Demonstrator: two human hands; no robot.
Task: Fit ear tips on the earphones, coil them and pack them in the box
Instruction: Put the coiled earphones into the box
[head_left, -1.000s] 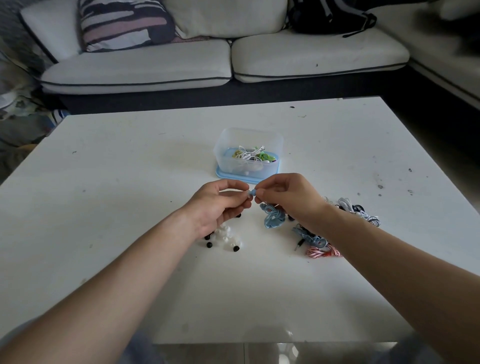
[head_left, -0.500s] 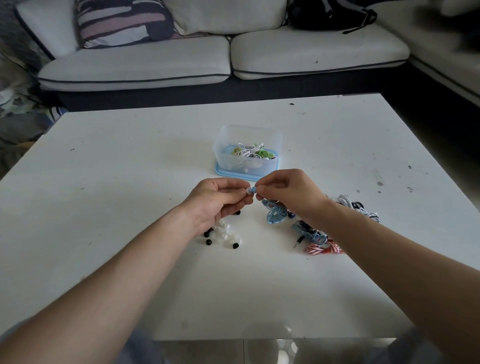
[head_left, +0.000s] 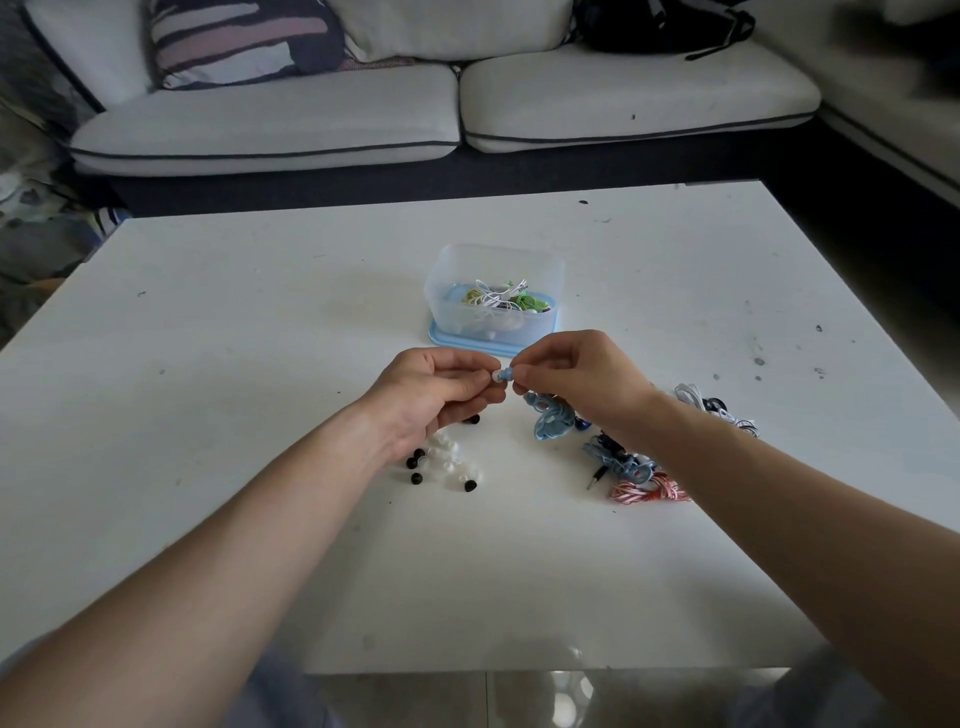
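2 bare forearms (head_left: 270, 540), grey-blue clothing (head_left: 291, 696)

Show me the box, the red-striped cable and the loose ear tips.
box (head_left: 498, 262): head view, far wall.
red-striped cable (head_left: 649, 491): head view, middle of coil.
loose ear tips (head_left: 448, 457): head view, one white tip.

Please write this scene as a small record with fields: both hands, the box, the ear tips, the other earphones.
left hand: pinches a white ear tip
right hand: pinches blue earbud beside it
box: clear, open, holds white and green earphones
loose ear tips: black and white, on table by left wrist
other earphones: bundled, beside right forearm
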